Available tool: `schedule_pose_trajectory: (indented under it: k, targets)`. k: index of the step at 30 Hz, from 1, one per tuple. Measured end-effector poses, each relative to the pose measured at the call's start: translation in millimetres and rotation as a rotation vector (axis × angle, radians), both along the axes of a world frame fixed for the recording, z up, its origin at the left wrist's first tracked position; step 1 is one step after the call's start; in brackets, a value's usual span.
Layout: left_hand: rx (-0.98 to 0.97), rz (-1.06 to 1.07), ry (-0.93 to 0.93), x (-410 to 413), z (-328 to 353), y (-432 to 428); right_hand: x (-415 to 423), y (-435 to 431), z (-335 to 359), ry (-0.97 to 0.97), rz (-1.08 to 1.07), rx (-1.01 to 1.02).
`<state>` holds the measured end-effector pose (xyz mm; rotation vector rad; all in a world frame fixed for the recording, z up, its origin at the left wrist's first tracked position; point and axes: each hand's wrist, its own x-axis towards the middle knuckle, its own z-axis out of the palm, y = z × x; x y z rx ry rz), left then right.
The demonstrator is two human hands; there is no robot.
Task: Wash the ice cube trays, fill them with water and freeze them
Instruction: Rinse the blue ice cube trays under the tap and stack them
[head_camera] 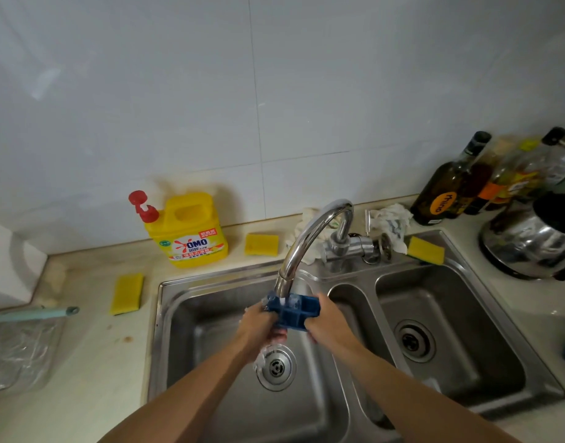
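A blue ice cube tray (294, 311) is held over the left basin of the steel double sink (217, 289), right under the spout of the chrome tap (309, 238). Water runs onto the tray and splashes down toward the drain (276, 367). My left hand (258, 324) grips the tray's left end. My right hand (327, 321) grips its right end. Foam clings to my left hand's fingers.
A yellow detergent bottle (186, 230) with a red pump stands behind the sink. Yellow sponges lie at the left (127, 293), at the back (262, 243) and on the sink's rim (425, 250). Bottles (447, 187) and a steel kettle (530, 241) crowd the right; a clear plastic container (19, 353) sits left.
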<state>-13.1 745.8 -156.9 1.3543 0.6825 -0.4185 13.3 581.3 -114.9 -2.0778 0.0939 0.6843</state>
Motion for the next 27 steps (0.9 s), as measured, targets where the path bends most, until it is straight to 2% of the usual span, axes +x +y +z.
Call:
schedule_pose_trajectory:
  k: [4,8,12,15,18,23,27]
  targets:
    - [0.155,0.047,-0.021,4,9,-5,-2,6,-9,0.025,-0.106,0.050]
    - [-0.017,0.134,-0.011,5,12,-2,1,21,-8,-0.006,-0.106,0.116]
    - [0.020,0.195,-0.108,2,11,4,0,36,-5,0.057,-0.099,0.266]
    - [0.135,0.235,-0.105,4,9,13,-1,41,-6,0.191,-0.119,0.247]
    - [0.259,0.147,-0.164,7,11,20,0,41,-7,0.247,-0.119,0.235]
    - [0.296,0.148,-0.159,11,18,8,0,43,-8,0.148,-0.091,0.078]
    - [0.232,0.126,-0.125,11,18,-2,-2,50,-9,0.099,-0.116,0.068]
